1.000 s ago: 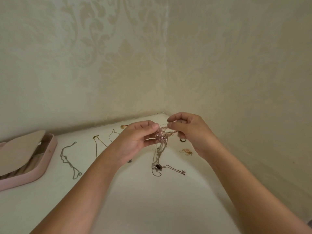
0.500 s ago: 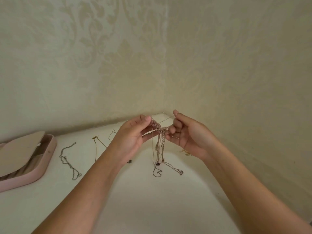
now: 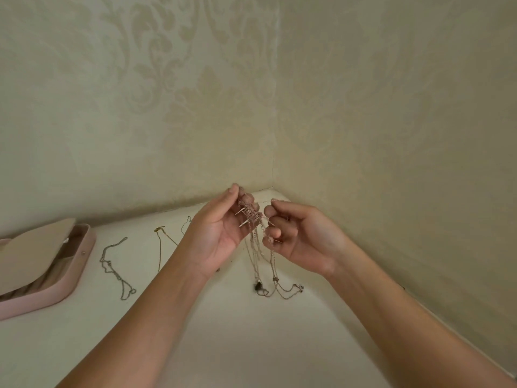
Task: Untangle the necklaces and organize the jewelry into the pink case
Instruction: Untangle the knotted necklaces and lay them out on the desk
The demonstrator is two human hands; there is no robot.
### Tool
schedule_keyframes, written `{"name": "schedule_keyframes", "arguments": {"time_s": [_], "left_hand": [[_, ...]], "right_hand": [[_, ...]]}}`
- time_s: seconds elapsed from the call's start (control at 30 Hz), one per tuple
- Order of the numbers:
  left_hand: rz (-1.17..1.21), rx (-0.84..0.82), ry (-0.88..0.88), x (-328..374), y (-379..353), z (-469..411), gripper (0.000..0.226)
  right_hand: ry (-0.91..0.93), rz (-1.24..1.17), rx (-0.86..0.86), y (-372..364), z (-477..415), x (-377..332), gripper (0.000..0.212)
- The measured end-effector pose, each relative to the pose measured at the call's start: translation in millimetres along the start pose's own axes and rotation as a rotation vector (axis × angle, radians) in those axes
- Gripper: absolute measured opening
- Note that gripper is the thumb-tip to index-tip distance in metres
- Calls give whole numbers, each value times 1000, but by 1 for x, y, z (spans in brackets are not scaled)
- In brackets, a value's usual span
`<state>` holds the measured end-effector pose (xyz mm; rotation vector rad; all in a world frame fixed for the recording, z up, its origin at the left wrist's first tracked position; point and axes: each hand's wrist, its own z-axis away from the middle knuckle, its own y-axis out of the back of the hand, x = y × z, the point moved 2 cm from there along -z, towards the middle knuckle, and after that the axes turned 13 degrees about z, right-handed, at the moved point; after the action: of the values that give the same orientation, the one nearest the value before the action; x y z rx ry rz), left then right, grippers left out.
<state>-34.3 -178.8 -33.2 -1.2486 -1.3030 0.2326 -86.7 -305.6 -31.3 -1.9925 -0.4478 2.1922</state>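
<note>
I am mid-untangling: my left hand (image 3: 221, 236) and right hand (image 3: 303, 240) each pinch the knot of necklaces (image 3: 251, 217) in their fingers (image 3: 285, 212) above the desk (image 3: 251, 345), and next I likely must tease one chain free for the pink case (image 3: 71, 278).

Thin metal chain necklaces (image 3: 256, 236): fine-linked, faintly shiny. Pink oblong case (image 3: 73, 278): smooth, matt shell. White worktop (image 3: 251, 337): smooth, matt. Damask wallpaper (image 3: 167, 107): low sheen.

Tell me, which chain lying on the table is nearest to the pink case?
The silver-grey chain, winding alone just right of the pink case. The gold chain lies farther right, toward the left hand holding the tangled necklaces.
</note>
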Motion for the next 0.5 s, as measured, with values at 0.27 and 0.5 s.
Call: {"name": "schedule_keyframes", "arguments": {"time_s": [0.27,0.5], "left_hand": [[-333,124,-106,11,2,1,17],[-821,144,-222,8,1,6,19]], "right_hand": [[166,314,94,11,3,-5,12],[231,936,105,3,12,-6,13]]}}
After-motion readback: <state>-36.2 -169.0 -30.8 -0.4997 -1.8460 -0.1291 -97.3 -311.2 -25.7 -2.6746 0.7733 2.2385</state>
